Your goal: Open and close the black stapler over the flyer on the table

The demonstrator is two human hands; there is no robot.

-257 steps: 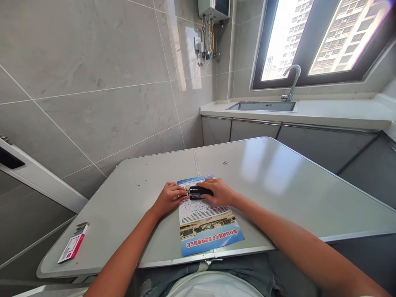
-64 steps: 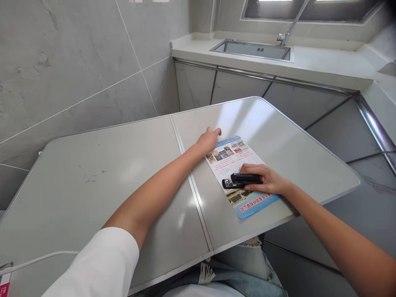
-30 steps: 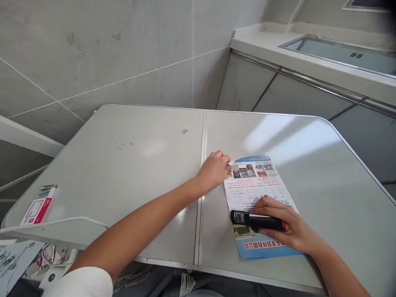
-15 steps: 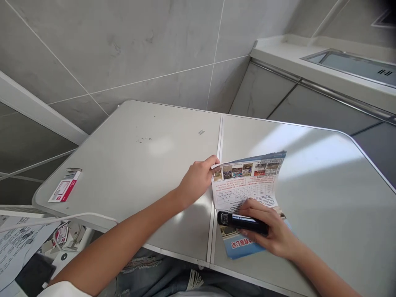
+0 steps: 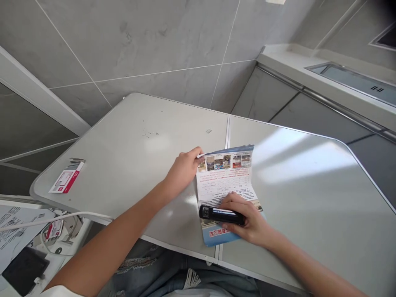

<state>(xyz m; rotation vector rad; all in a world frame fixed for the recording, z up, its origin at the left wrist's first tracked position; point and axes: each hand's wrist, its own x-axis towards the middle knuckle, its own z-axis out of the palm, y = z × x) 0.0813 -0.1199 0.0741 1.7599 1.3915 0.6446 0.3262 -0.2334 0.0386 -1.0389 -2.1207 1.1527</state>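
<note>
A printed leaflet with photos, dense text and a blue lower border lies partly raised over the table's seam. My left hand pinches its upper left corner between thumb and fingers. Wrapped around a black stapler is my right hand. The stapler lies across the lower part of the leaflet, its front end at the left edge. Whether its jaws have the paper between them is hidden from above.
The white folding table has a staple box at its left end. Loose staples and a short staple strip lie farther back. A white cable crosses the near left edge, beside papers and a black object.
Both hands have shifted left with the leaflet and stapler, so the leaflet now straddles the table seam. The camera view has also moved slightly.
</note>
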